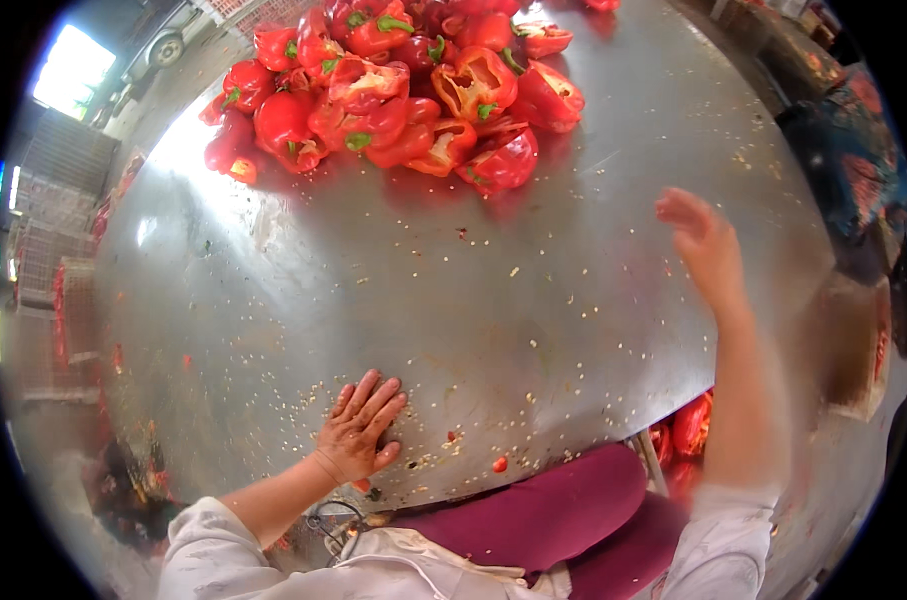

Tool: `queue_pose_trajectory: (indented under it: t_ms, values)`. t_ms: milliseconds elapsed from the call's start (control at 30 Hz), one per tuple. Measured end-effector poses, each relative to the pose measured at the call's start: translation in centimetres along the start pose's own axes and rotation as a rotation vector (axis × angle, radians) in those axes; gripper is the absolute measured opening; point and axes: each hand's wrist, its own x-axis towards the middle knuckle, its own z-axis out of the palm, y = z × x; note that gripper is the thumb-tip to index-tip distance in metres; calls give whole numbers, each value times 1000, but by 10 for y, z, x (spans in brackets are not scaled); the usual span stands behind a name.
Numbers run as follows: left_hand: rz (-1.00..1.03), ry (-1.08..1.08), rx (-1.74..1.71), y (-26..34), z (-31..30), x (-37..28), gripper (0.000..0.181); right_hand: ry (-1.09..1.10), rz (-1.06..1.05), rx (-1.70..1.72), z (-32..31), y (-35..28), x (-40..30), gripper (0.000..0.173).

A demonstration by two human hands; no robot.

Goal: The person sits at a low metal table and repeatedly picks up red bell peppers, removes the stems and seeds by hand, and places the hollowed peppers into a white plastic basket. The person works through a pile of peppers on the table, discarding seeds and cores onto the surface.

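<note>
My left hand (pixel 359 431) lies palm down on the metal tabletop (pixel 453 300) near its front edge, fingers apart and holding nothing, among scattered pale seeds. A small red pepper piece (pixel 361 485) is beside its wrist. My right hand (pixel 693 221) is raised over the right part of the table, slightly blurred, with nothing seen in it; its fingers are bent but apart. Toward the far side is a heap of red bell peppers (pixel 363 112), several cut or torn, with green stems. Another small red piece (pixel 500 464) rests by the front edge.
Below the table's front right edge, red peppers (pixel 691 427) fill a container, partly hidden by my right arm. Stacked crates (pixel 78 307) stand at the left. A box (pixel 858 345) is at the right, near a dark blue heap with reddish patches (pixel 858 165).
</note>
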Motion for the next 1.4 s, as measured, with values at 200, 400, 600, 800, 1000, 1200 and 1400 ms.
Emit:
queue_pose_trajectory:
  t_ms: [200, 400, 600, 800, 1000, 1200, 1400]
  values:
    - [16, 34, 35, -10, 4, -5, 60, -23, 17, 172, -21, 44, 28, 47]
    - [35, 46, 75, -11, 15, -8, 57, -147, 9, -377, -60, 53, -92, 60]
    - [-452, -263, -290, 74, -45, -3, 63, -983, 374, -369, -104, -16, -188, 53]
    - [-249, -1215, -791, 148, -163, -59, 39, -854, 893, 496, -227, -67, -146, 55]
    - [-420, -1101, -742, 192, -191, -63, 32, 47, 1216, 889, -284, -80, -193, 43]
    - [-1115, -392, -697, 237, -127, -142, 28, -113, 1012, 49, -324, -138, -175, 38]
    - [-1041, -398, -1931, 223, -150, -96, 48, 9, 660, 188, -166, -147, -49, 35]
